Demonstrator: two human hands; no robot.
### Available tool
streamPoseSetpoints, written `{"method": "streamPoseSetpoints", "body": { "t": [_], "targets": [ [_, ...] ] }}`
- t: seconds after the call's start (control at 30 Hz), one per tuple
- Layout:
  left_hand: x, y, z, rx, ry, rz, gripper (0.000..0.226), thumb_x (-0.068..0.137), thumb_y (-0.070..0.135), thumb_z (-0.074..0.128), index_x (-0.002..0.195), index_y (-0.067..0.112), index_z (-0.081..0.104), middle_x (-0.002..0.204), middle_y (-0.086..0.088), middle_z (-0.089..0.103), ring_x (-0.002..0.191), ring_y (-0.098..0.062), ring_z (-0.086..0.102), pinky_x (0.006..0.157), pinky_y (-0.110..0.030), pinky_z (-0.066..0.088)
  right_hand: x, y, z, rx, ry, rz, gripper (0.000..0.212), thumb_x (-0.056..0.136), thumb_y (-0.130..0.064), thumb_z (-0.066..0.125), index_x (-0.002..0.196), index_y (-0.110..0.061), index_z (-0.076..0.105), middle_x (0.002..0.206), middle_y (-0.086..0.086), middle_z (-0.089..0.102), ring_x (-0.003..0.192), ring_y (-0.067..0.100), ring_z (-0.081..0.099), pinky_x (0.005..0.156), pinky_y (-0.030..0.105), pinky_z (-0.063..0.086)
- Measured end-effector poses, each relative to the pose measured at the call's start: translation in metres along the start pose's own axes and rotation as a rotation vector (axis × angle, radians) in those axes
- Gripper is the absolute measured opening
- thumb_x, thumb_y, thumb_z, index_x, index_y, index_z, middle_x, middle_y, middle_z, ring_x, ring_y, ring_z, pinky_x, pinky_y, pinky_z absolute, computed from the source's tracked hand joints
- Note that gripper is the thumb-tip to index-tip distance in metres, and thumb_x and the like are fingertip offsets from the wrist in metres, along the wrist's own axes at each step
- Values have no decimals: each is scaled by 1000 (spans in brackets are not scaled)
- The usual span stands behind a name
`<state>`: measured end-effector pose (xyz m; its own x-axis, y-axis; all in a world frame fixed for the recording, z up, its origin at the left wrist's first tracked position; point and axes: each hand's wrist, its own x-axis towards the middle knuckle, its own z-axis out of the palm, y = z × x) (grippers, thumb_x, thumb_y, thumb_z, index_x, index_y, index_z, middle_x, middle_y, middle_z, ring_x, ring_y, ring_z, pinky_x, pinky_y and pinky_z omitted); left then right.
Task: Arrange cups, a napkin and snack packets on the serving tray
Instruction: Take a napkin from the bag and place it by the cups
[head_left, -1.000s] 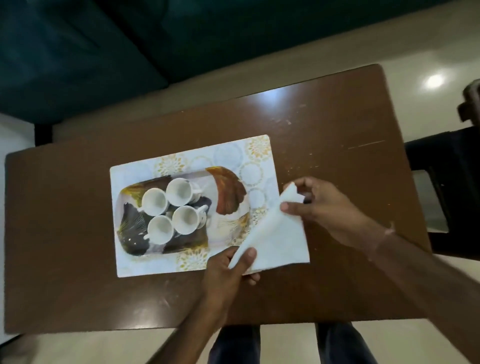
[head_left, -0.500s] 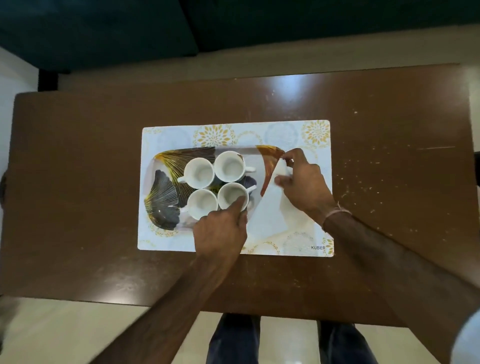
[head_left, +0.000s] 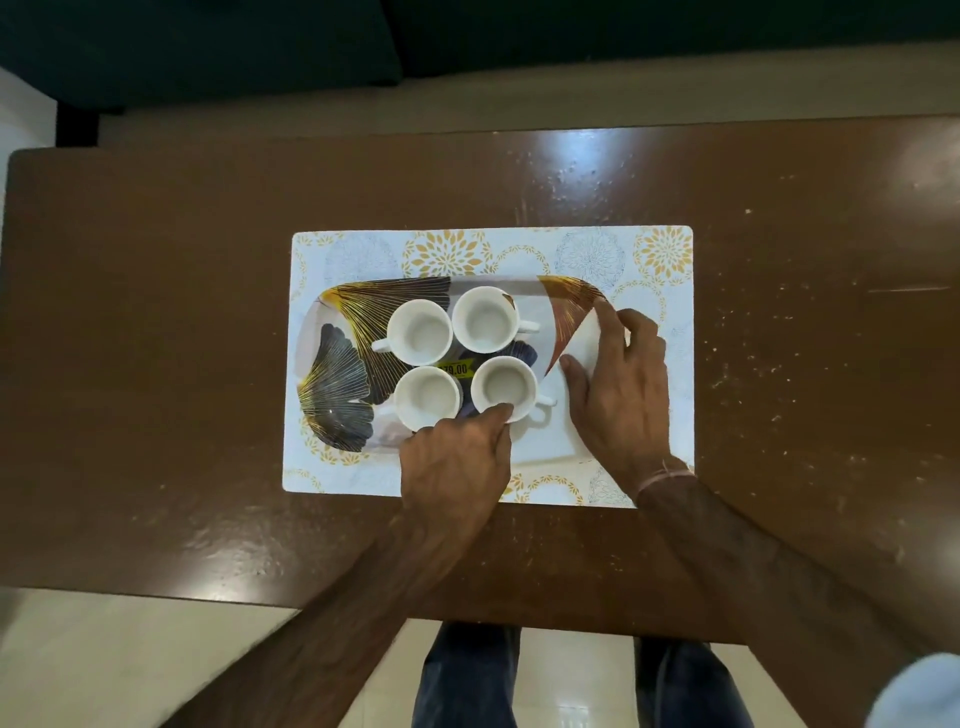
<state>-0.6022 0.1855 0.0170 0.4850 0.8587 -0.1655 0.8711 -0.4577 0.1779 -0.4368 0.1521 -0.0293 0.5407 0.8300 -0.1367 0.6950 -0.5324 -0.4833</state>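
Observation:
A leaf-patterned serving tray (head_left: 337, 364) lies on a white placemat (head_left: 519, 249). Several white cups stand grouped on it, open side up; the near-right cup (head_left: 504, 387) has its handle toward the right. A white folded napkin (head_left: 550, 439) lies on the tray's right end, beside that cup. My left hand (head_left: 457, 462) has its fingers bunched at the napkin's left corner, fingertips against the cup's near rim. My right hand (head_left: 623, 395) rests flat on the napkin, fingers spread, index finger at its far corner. No snack packets are in view.
The placemat sits in the middle of a brown wooden table (head_left: 156, 364), speckled with crumbs on the right. A dark sofa (head_left: 208, 47) runs along the far side. My legs show below the near table edge.
Both hands carried the napkin from the placemat's near right corner onto the tray's right end. My right hand has since flattened out on it.

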Motion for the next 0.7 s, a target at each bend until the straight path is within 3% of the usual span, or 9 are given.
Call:
{"method": "streamPoseSetpoints", "body": {
  "t": [0.17, 0.43, 0.57, 0.7],
  "targets": [
    [3, -1, -2, 61, -7, 7, 25, 71, 28, 85, 95, 29, 80, 55, -6, 68, 45, -31, 64, 44, -32, 48, -10, 1, 13, -192, -6, -11, 50, 97, -41, 47, 143, -23, 44, 148, 10, 37, 114, 32, 37, 84, 46, 33],
    [4, -5, -5, 80, 8, 34, 26, 69, 28, 87, 94, 25, 80, 53, -6, 67, 42, -30, 63, 41, -32, 48, -11, -7, 18, -198, -52, 27, 48, 98, -43, 39, 142, -24, 46, 154, 7, 33, 131, 30, 28, 100, 51, 26],
    [-2, -5, -8, -14, 12, 22, 36, 83, 38, 73, 118, 27, 72, 73, -2, 76, 63, -29, 72, 55, -36, 53, -17, -5, 15, -174, -48, 19, 50, 99, -45, 38, 145, -25, 43, 159, 5, 29, 137, 31, 30, 103, 53, 25],
    [-8, 1, -18, -178, 64, 27, 42, 84, 41, 68, 123, 25, 68, 84, 3, 78, 71, -20, 73, 65, -35, 56, -26, 5, 6, -78, -93, -12, 54, 101, -45, 39, 152, -26, 33, 163, 3, 20, 143, 30, 25, 108, 56, 24]
  ]
}}
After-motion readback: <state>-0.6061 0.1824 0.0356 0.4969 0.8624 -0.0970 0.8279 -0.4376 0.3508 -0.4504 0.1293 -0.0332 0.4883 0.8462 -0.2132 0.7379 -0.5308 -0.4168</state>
